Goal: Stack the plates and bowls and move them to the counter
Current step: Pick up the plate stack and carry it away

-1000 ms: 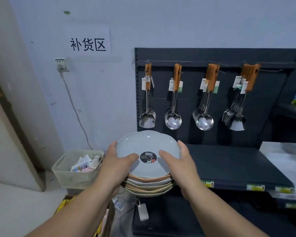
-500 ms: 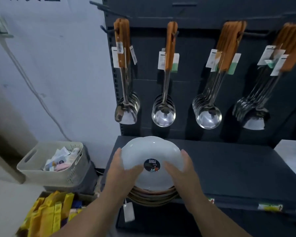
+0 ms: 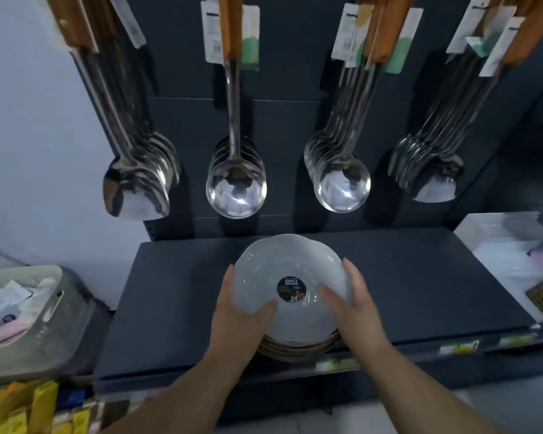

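Note:
A stack of plates and bowls (image 3: 292, 311) is over the front half of the dark grey shelf counter (image 3: 176, 296). Its top piece is a pale blue scalloped plate with a round black sticker; brown-rimmed pieces (image 3: 298, 350) show beneath. My left hand (image 3: 239, 317) grips the stack's left side, thumb on the top plate. My right hand (image 3: 355, 305) grips the right side, thumb laid across the plate. Whether the stack touches the counter I cannot tell.
Ladles and spatulas (image 3: 235, 183) with wooden handles hang on the dark panel just behind the counter. A beige basket (image 3: 54, 308) of packets stands at the left, yellow packages (image 3: 29, 405) below it. A white box (image 3: 508, 245) sits on the counter's right end.
I have stepped closer and the stack, held in both hands, has moved forward from in front of the shelf edge to above the counter surface.

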